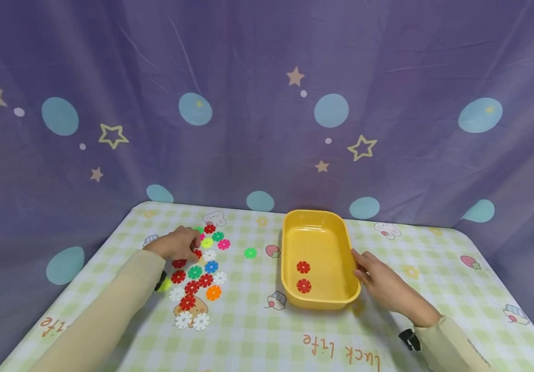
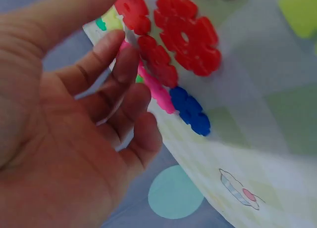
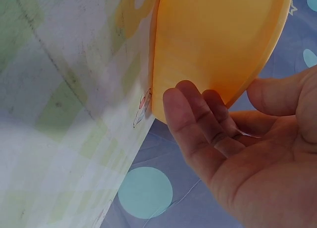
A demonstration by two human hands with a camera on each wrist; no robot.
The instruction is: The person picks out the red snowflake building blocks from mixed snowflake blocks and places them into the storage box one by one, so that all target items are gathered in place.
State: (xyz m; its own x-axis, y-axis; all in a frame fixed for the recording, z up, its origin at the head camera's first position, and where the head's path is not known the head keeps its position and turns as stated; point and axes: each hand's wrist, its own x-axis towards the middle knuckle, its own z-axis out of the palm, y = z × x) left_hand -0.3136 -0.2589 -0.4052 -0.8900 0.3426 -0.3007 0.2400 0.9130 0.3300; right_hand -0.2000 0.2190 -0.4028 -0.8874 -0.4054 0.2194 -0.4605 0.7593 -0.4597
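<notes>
My left hand reaches over a group of plastic snowflake discs on the left of the table. Its thumb and index finger stand apart, close to a red snowflake disc; more red discs and a blue disc lie by the fingers in the left wrist view. On the right, my right hand holds the side of a yellow plastic tray, thumb at the rim and fingers against the outer wall. Two red discs lie inside the tray, toward its near end.
A lone green disc lies between the group and the tray. White discs and an orange disc are at the group's near side. A checked cloth covers the table, and a purple curtain hangs behind it.
</notes>
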